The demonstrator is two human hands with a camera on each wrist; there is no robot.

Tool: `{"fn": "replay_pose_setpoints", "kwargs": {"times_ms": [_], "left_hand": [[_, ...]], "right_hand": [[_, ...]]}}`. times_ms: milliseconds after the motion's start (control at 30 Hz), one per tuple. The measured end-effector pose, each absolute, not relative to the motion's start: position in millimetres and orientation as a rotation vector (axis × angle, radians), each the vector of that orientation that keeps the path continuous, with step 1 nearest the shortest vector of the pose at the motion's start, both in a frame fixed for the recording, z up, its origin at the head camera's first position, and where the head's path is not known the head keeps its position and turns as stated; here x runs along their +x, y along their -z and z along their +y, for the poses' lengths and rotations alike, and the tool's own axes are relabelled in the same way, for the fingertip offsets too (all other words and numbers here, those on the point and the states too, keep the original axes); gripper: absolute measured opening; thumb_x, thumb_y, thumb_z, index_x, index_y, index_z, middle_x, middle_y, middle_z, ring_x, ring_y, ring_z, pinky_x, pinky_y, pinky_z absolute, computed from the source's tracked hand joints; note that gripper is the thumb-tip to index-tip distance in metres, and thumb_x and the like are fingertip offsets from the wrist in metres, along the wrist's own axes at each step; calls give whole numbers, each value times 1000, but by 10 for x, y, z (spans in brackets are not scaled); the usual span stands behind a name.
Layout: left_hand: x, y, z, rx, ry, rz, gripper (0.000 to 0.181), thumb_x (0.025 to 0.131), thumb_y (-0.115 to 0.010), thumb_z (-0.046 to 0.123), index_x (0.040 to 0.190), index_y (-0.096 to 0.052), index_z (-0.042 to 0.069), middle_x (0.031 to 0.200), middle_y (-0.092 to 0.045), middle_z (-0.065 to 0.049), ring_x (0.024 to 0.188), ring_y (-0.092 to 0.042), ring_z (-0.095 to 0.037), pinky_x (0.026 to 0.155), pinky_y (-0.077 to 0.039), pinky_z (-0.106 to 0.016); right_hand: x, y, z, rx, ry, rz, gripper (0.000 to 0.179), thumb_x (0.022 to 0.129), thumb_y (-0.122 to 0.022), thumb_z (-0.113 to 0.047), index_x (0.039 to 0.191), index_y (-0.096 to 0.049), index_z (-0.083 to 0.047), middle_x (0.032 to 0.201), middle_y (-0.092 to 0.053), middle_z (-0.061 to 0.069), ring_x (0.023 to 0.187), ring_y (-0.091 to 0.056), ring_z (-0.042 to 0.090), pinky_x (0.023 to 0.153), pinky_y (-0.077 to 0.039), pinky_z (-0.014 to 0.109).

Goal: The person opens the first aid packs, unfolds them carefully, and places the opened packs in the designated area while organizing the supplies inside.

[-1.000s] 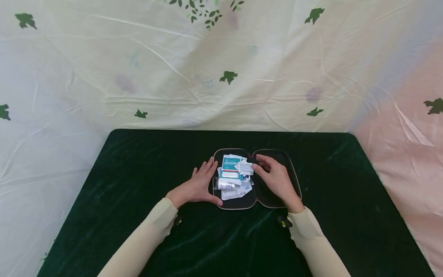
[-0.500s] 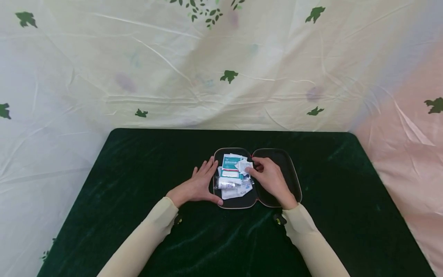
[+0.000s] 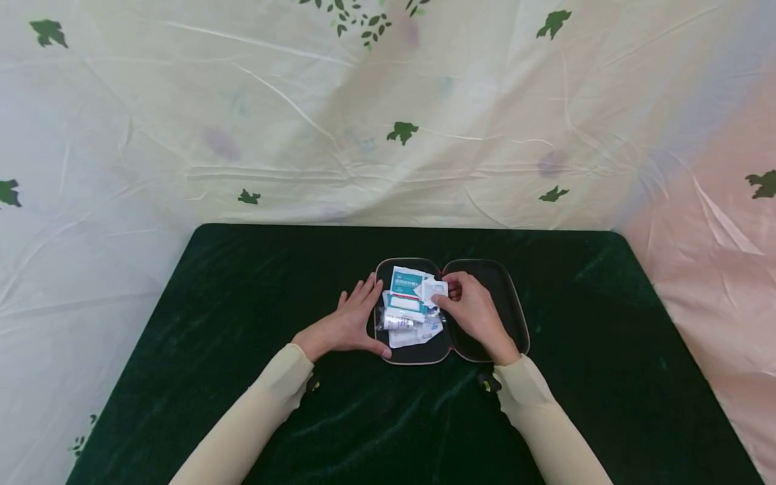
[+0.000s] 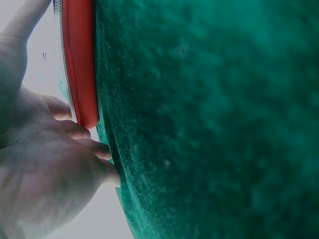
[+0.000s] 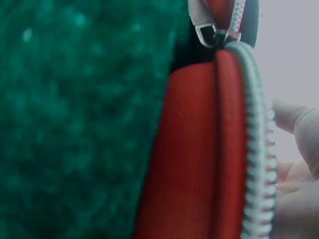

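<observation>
A zip case (image 3: 424, 355) lies spread on the dark green cloth, its black inside facing up; the wrist views show its red outside (image 4: 79, 59) and zipper teeth (image 5: 258, 149). Its left half holds a pile: a green-and-white packet (image 3: 407, 281) on top, a clear-wrapped white roll (image 3: 397, 322) and white packets (image 3: 418, 335) below. My left hand (image 3: 347, 327) rests along the case's left edge, fingers spread and straight, thumb at the near corner. Over the hinge, my right hand (image 3: 479, 313) pinches a small white packet (image 3: 432, 288) at the pile's right side.
The case's right half (image 3: 485, 269) lies flat beneath my right hand and shows only black lining. A zipper pull (image 5: 204, 35) hangs at the hinge side. The green-clothed table (image 3: 291, 269) runs back to a pale printed curtain (image 3: 303, 135).
My right hand has come left and taken hold of the small white packet, which has shifted slightly right. The green-and-white packet has tilted a little. My left hand has stayed put.
</observation>
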State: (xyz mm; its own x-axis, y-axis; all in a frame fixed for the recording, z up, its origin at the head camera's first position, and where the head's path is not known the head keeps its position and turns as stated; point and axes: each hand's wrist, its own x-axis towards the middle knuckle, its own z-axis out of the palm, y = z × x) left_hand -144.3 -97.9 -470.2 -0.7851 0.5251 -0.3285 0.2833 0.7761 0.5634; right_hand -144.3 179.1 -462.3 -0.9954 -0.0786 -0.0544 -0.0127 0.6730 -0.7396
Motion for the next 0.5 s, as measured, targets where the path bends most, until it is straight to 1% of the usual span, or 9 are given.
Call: {"fn": "replay_pose_setpoints", "kwargs": {"times_ms": [167, 267, 500], "left_hand": [[-1442, 4704, -977, 607, -687, 2490, 133, 76, -85, 64, 168, -1, 15, 173, 15, -6, 159, 10, -33, 125, 2, -59], [-1445, 4701, -981, 606, -686, 2486, 133, 77, -84, 64, 168, 0, 15, 173, 15, -7, 158, 10, -33, 125, 2, -59], [-1449, 4688, -980, 601, -684, 2478, 133, 77, -85, 63, 167, 0, 15, 173, 16, -7, 158, 11, -33, 125, 2, -59]], "right_hand": [[-1410, 4633, 1767, -72, 1350, 2826, 38, 97, -74, -15, 129, -59, -2, 112, -60, 15, 96, -57, 28, 86, -50, 40], [-1384, 4621, 1749, -56, 1409, 2839, 35, 98, -72, -14, 128, -59, -3, 112, -62, 15, 96, -58, 28, 87, -52, 41], [-1339, 4577, 1750, -34, 1483, 2859, 23, 100, -69, -10, 121, -62, -4, 112, -66, 15, 95, -62, 27, 87, -53, 41]]}}
